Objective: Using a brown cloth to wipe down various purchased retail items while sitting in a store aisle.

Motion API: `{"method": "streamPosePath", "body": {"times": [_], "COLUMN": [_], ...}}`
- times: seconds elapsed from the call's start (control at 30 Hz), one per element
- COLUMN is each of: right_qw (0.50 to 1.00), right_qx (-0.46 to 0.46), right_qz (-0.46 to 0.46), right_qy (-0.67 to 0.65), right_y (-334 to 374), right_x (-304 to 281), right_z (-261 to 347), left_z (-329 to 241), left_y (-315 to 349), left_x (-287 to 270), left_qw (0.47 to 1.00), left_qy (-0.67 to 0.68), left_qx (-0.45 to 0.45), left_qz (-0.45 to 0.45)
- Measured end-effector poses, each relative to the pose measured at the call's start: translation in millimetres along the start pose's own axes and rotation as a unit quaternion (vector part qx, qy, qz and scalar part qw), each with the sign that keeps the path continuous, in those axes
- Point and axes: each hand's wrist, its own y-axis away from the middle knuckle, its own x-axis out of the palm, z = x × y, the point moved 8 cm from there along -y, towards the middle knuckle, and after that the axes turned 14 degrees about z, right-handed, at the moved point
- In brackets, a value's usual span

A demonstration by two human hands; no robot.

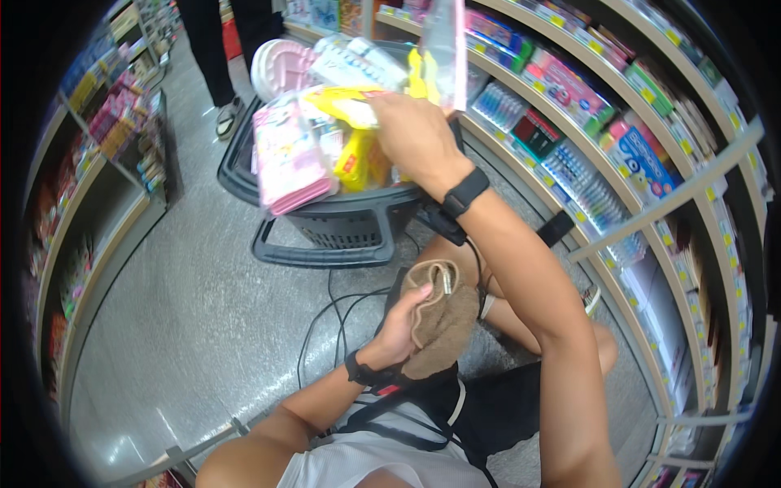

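Observation:
My left hand [399,324] is closed on a brown fuzzy cloth piece [445,335] with a stitched rim and a small pale tag, held low before my lap. Over a dark grey shopping basket [350,198] my right hand [413,134] is curled at a yellow packet [343,104], which it seems to grip; its fingertips are hidden and blurred. The basket is heaped with goods. A pink cartoon-printed case [291,159] lies at its near left, a pink and white round item [281,67] at the back left, and a yellow pouch [358,160] below the packet.
Curved shelves [561,89] full of packaged goods rise on the right, with more shelving [106,187] at the left. Another person's shoe [229,119] stands beyond the basket. Black cables [332,313] trail over the grey floor [191,325] near my legs.

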Motion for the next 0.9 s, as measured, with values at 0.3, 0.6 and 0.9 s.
{"method": "streamPosePath", "body": {"times": [0.3, 0.6, 0.9], "right_qw": [0.921, 0.72, 0.929], "right_qx": [-0.106, 0.172, 0.308], "right_qz": [-0.181, -0.372, -0.123], "right_qy": [-0.328, -0.56, -0.165], "right_y": [103, 320, 347], "right_x": [-117, -113, -11], "right_z": [-12, -157, -173], "left_z": [-4, -35, 72], "left_y": [-28, -130, -297], "left_x": [10, 96, 87], "left_qw": [0.999, 0.978, 0.986], "left_qy": [-0.031, -0.144, -0.099], "left_qx": [0.031, 0.147, -0.034], "left_qz": [-0.015, 0.047, 0.129]}}
